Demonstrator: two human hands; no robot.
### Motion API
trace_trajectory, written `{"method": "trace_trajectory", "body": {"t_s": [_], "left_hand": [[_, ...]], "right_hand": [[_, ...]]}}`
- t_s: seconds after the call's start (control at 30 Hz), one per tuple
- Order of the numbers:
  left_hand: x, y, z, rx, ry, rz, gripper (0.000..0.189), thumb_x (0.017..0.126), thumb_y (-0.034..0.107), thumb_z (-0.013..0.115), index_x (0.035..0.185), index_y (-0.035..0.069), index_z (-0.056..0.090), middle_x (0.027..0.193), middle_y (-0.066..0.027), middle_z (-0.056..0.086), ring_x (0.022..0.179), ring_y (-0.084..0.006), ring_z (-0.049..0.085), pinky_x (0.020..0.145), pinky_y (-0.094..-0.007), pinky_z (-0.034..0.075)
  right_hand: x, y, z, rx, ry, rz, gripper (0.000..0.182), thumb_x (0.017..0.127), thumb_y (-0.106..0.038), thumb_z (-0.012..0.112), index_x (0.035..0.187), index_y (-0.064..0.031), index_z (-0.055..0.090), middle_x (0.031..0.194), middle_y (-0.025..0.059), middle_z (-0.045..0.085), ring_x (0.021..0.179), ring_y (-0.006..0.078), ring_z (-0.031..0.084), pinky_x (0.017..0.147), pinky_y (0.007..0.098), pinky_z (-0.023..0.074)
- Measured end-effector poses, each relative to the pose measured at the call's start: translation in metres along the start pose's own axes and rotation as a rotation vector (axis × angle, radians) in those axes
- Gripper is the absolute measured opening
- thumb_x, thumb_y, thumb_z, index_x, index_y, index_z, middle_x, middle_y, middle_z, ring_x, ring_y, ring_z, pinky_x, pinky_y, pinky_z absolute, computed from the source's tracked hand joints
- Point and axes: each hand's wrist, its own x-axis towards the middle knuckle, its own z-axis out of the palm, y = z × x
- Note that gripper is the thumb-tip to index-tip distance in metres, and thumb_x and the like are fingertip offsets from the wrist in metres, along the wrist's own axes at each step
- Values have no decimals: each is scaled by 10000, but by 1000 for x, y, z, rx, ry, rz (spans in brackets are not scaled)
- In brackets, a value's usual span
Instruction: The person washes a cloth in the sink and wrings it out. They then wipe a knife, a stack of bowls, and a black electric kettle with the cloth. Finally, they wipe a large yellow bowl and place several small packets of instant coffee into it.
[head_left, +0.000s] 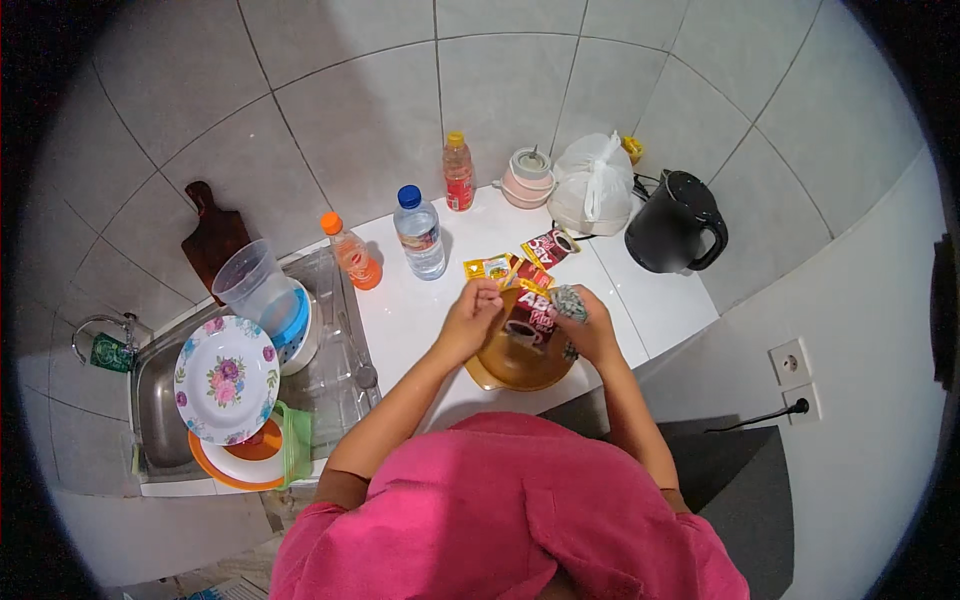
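Over an amber bowl (529, 373), my right hand (598, 330) grips a dark red coffee sachet (531, 324), and a bunched grey patterned cloth (570, 304) is in the same hand. My left hand (474, 319) is at the left side of the bowl with its fingers curled near the sachet's upper end. Whether those fingers pinch anything cannot be made out. Just behind the bowl lie a yellow sachet (487, 268) and another dark red coffee sachet (550, 247). More packets between them are partly hidden.
Bottles stand behind: orange-capped (354, 255), blue-capped (421, 240) and yellow-capped (458, 176). Further right are a pink container (526, 180), a tied white plastic bag (592, 187) and a black electric kettle (664, 225). A floral plate (226, 379) rests among stacked dishes at the sink (161, 427).
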Motion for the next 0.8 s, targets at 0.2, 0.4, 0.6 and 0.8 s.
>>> {"method": "trace_trajectory", "body": {"t_s": [0.2, 0.4, 0.6, 0.8], "left_hand": [[32, -6, -14, 212, -116, -37, 194, 807, 136, 531, 958, 25, 483, 859, -52, 517, 762, -115, 495, 707, -244, 417], [73, -31, -11, 519, -221, -15, 229, 781, 178, 562, 941, 29, 495, 869, -87, 546, 763, -158, 523, 696, -282, 434], [132, -65, 13, 682, -210, -8, 286, 702, 221, 589, 909, 38, 515, 891, -156, 550, 812, -268, 542, 725, -346, 435], [163, -56, 47, 1068, -222, -53, 414, 674, 287, 609, 991, 40, 511, 1011, -148, 499, 964, -305, 486, 787, -427, 415]], "right_hand": [[-7, 34, 2, -289, 230, 31, 276, 674, -108, 682, 881, -28, 520, 781, 117, 602, 704, 222, 591, 629, 291, 454], [-11, 39, -3, -258, 274, 92, 354, 648, -176, 717, 905, -53, 507, 810, 141, 610, 761, 293, 602, 627, 343, 463], [-16, 55, -19, -56, 332, 117, 318, 690, -175, 697, 907, -30, 516, 741, 75, 593, 655, 167, 557, 606, 285, 447], [-19, 29, -35, 341, 434, 323, 296, 765, -201, 629, 964, -13, 516, 803, 26, 564, 695, 100, 512, 626, 232, 421]]}}
